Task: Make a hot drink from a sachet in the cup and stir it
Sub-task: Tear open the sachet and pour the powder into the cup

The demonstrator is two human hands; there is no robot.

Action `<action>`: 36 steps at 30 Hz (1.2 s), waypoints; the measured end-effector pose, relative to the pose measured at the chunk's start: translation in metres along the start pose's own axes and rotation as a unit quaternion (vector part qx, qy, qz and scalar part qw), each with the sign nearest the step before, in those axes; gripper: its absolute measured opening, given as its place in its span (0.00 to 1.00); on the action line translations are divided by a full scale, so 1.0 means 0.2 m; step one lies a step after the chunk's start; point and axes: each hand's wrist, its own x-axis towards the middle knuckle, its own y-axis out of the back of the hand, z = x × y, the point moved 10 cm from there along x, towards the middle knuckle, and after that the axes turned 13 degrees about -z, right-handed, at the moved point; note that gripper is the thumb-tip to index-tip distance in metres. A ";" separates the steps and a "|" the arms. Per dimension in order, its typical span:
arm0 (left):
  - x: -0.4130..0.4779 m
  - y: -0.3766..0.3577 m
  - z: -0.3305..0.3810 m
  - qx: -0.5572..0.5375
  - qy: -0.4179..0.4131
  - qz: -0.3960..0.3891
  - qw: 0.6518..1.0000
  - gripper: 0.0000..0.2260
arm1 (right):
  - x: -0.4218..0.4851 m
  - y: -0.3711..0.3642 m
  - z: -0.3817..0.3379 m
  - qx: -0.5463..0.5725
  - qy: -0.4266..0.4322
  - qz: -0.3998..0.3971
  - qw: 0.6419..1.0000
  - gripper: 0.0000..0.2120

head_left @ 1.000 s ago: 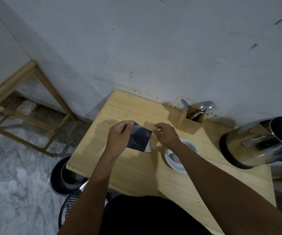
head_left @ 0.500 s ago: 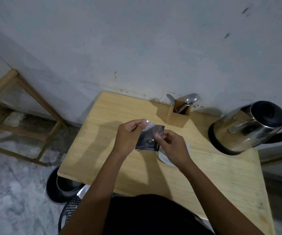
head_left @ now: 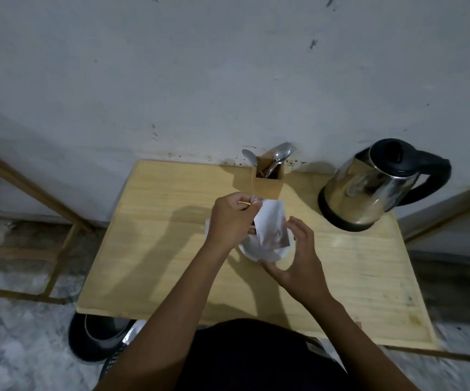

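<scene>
- Dark round bin (head_left: pixel 98 341): on the grey floor under the table's near-left corner; not involved in the task.
- Pale wooden table (head_left: pixel 154 249): set against the grey wall; all task items are on or over it.
- Left hand (head_left: pixel 232 221): fingers closed in a pinch on the upper end of the silvery foil sachet (head_left: pixel 272 225), holding it above the cup.
- Sachet: long axis runs from far to near, tilted down, with its lower end over the white ceramic cup (head_left: pixel 265 249). Whether the top is torn open cannot be told.
- Cup: on the table directly beneath the sachet, between the two hands, largely hidden.
- Right hand (head_left: pixel 298 253): fingers spread and curved round the cup's right side, empty; contact with the cup cannot be confirmed.
- Judgement: the coming pour depends on the sachet's low end staying over the cup mouth; the left hand governs that.
- Wooden cutlery box (head_left: pixel 266 186): beyond the cup, holding metal spoons (head_left: pixel 280 156).
- Steel electric kettle with black handle (head_left: pixel 375 183): far right, well apart from the cup.
</scene>
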 end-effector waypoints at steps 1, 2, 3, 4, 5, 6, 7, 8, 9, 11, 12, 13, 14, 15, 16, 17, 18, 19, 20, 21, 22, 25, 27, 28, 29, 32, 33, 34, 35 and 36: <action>0.00 -0.03 -0.01 -0.001 0.003 -0.004 1.000 0.05 | -0.01 0.02 0.00 -0.015 0.006 0.024 1.000 0.30; 0.00 -0.06 -0.01 -0.002 0.007 -0.012 1.000 0.06 | -0.02 0.04 0.00 -0.031 0.016 0.049 0.998 0.25; 0.00 -0.08 -0.03 -0.005 0.012 -0.020 1.000 0.07 | -0.04 0.05 0.00 -0.040 0.027 0.069 0.996 0.22; 0.00 -0.10 -0.04 -0.008 0.019 -0.030 0.999 0.07 | -0.05 0.06 0.00 -0.034 0.028 0.085 0.995 0.19; 0.00 -0.12 -0.05 -0.014 0.028 -0.039 0.999 0.08 | -0.06 0.08 0.01 -0.016 0.019 0.095 0.995 0.16; 0.01 -0.13 -0.07 -0.019 0.037 -0.047 0.998 0.09 | -0.07 0.09 0.03 0.007 0.001 0.102 0.995 0.14; 0.02 -0.13 -0.08 -0.020 0.043 -0.053 0.997 0.11 | -0.08 0.09 0.07 0.032 -0.024 0.108 0.993 0.12; 0.03 -0.12 -0.09 -0.012 0.043 -0.054 0.997 0.12 | -0.08 0.10 0.10 0.056 -0.051 0.111 0.991 0.10; 0.04 -0.10 -0.11 0.003 0.038 -0.049 0.998 0.12 | -0.08 0.10 0.14 0.073 -0.075 0.112 0.988 0.09; 0.05 -0.03 -0.14 0.068 0.020 -0.023 0.997 0.12 | -0.08 0.11 0.20 0.082 -0.107 0.109 0.985 0.07; 0.05 0.00 -0.18 0.112 0.018 -0.016 0.993 0.13 | -0.07 0.12 0.22 0.081 -0.117 0.108 0.984 0.07; 0.05 0.02 -0.22 0.156 0.024 -0.019 0.987 0.15 | -0.06 0.14 0.23 0.079 -0.121 0.106 0.984 0.07; 0.06 0.03 -0.27 0.199 0.033 -0.031 0.979 0.17 | -0.06 0.15 0.23 0.078 -0.123 0.104 0.984 0.08; 0.07 0.03 -0.33 0.238 0.042 -0.050 0.969 0.19 | -0.04 0.16 0.23 0.081 -0.124 0.099 0.984 0.10; 0.07 0.02 -0.38 0.270 0.051 -0.073 0.959 0.21 | -0.03 0.17 0.23 0.084 -0.127 0.091 0.984 0.12; 0.07 0.02 -0.42 0.296 0.055 -0.091 0.949 0.21 | -0.02 0.18 0.24 0.084 -0.134 0.083 0.984 0.14; 0.07 0.01 -0.45 0.319 0.054 -0.103 0.941 0.21 | 0.00 0.19 0.24 0.080 -0.139 0.075 0.984 0.14; 0.08 0.01 -0.47 0.337 0.050 -0.109 0.934 0.20 | 0.01 0.19 0.25 0.070 -0.141 0.066 0.985 0.14; 0.08 0.01 -0.47 0.349 0.044 -0.109 0.930 0.19 | 0.03 0.20 0.25 0.056 -0.141 0.055 0.987 0.14; 0.09 0.01 -0.48 0.353 0.039 -0.106 0.929 0.18 | 0.05 0.20 0.25 0.041 -0.138 0.047 0.988 0.13; 0.10 0.01 -0.48 0.349 0.038 -0.101 0.931 0.16 | 0.07 0.20 0.25 0.027 -0.134 0.041 0.990 0.13; 0.12 0.02 -0.49 0.321 0.034 -0.100 0.941 0.14 | 0.11 0.21 0.23 0.001 -0.126 0.029 0.992 0.13; 0.12 0.01 -0.47 0.313 0.020 -0.102 0.944 0.13 | 0.13 0.21 0.23 0.018 -0.131 0.017 0.991 0.17; 0.12 0.00 -0.46 0.308 0.011 -0.103 0.946 0.13 | 0.13 0.21 0.24 0.028 -0.138 0.013 0.990 0.19; 0.13 0.00 -0.46 0.304 0.005 -0.104 0.947 0.12 | 0.14 0.21 0.25 0.028 -0.142 0.010 0.989 0.20; 0.13 0.01 -0.48 0.298 -0.002 -0.104 0.949 0.12 | 0.16 0.21 0.22 -0.018 -0.127 0.008 0.992 0.15; 0.14 0.01 -0.48 0.298 -0.002 -0.100 0.949 0.11 | 0.16 0.21 0.22 -0.019 -0.125 0.010 0.992 0.14; 0.14 0.02 -0.49 0.296 -0.003 -0.098 0.950 0.11 | 0.17 0.21 0.22 -0.011 -0.125 0.011 0.992 0.15; 0.14 0.02 -0.49 0.292 0.001 -0.098 0.951 0.12 | 0.17 0.21 0.22 -0.007 -0.124 0.014 0.992 0.16; 0.13 0.02 -0.48 0.290 0.002 -0.101 0.952 0.12 | 0.17 0.21 0.21 -0.010 -0.118 0.017 0.993 0.16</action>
